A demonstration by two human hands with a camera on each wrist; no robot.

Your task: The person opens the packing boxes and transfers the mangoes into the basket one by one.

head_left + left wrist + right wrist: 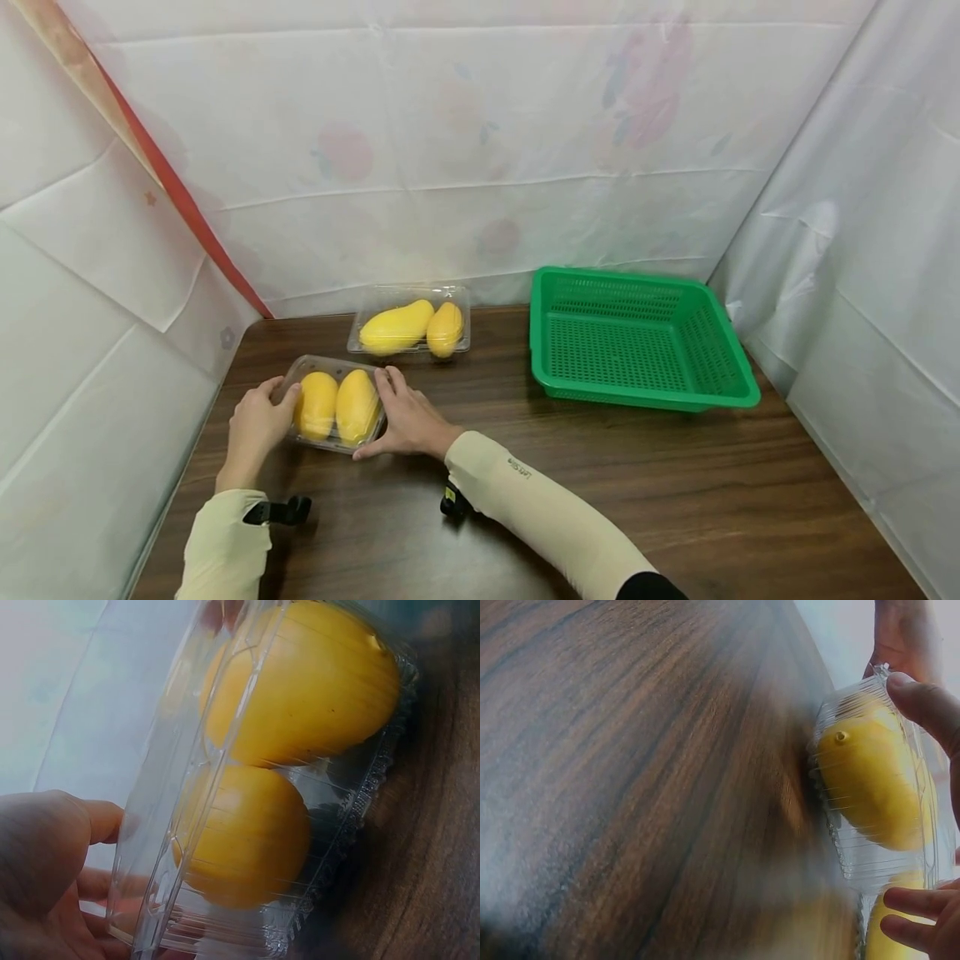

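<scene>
Both hands hold a clear plastic clamshell box [336,363] with two yellow mangoes [317,406] inside it. At its left side, my left hand [255,425] grips the edge; in the left wrist view that thumb and the fingers [99,883] lie against the clear wall. On the right side, my right hand [411,418] spans the box, thumb at the near corner and fingers at the far one. The right wrist view shows the box's ribbed side and one mango [870,780] close up. The lid appears closed.
A second clear box [408,292] with two mangoes stands behind, near the back curtain. To the right is a green perforated plastic basket [637,394] with nothing in it. All stand on a dark wooden table [570,492] enclosed by white curtains [450,150].
</scene>
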